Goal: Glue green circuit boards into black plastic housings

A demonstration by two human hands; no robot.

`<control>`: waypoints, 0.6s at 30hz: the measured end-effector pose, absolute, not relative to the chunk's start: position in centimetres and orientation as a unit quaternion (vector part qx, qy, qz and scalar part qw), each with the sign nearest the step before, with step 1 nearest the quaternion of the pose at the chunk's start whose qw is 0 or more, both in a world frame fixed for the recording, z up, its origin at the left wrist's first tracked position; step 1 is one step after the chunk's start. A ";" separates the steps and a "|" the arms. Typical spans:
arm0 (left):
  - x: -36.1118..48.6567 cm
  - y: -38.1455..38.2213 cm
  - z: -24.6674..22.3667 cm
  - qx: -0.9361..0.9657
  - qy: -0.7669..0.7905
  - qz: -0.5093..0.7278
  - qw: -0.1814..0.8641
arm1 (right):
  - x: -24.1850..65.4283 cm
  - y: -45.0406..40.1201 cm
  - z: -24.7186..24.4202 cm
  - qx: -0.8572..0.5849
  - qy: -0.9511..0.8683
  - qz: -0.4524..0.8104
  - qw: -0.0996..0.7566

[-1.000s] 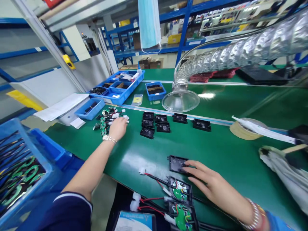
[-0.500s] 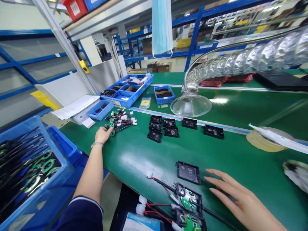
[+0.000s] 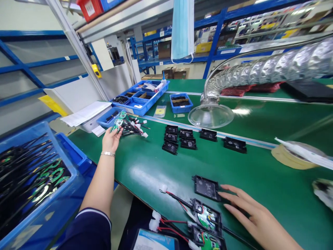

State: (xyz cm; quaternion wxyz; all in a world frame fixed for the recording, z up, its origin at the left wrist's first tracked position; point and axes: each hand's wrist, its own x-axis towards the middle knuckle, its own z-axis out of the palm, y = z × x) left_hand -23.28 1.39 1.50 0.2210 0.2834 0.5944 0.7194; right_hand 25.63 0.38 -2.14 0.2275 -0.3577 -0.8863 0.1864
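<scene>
My left hand (image 3: 111, 139) is closed on a green circuit board (image 3: 116, 128) with wires, at the near edge of a pile of wired boards (image 3: 132, 126) ending in white connectors. How many boards it grips is hard to tell. My right hand (image 3: 251, 211) is open, fingers apart, its fingertips at the right edge of an empty black plastic case (image 3: 206, 188). Whether they touch it I cannot tell. Just below lie two black cases holding green boards, an upper one (image 3: 207, 217) and a lower one (image 3: 208, 239), with red and black wires and white connectors.
Several black cases (image 3: 188, 143) lie mid-bench. Behind them are a blue parts box (image 3: 180, 110) and a divided blue tray (image 3: 142, 110). A clear fume hood (image 3: 210, 116) hangs low on a foil duct. A blue bin (image 3: 74, 177) of wired boards stands left; a tape roll (image 3: 283, 158) lies right.
My left hand has raised boards from the pile, turning its palm upward. My right hand has come closer to the empty case's edge. The view has shifted slightly.
</scene>
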 end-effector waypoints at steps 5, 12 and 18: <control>-23.1 2.9 1.8 0.320 0.612 0.669 0.275 | 25.4 0.4 -2.5 -0.357 -0.890 0.176 0.223; -24.0 3.7 0.4 0.332 0.785 0.486 0.194 | 25.1 0.4 -2.7 -0.363 -0.888 0.170 0.224; -24.2 2.1 0.9 0.287 0.848 0.445 0.006 | 25.2 0.3 -2.4 -0.370 -0.884 0.180 0.223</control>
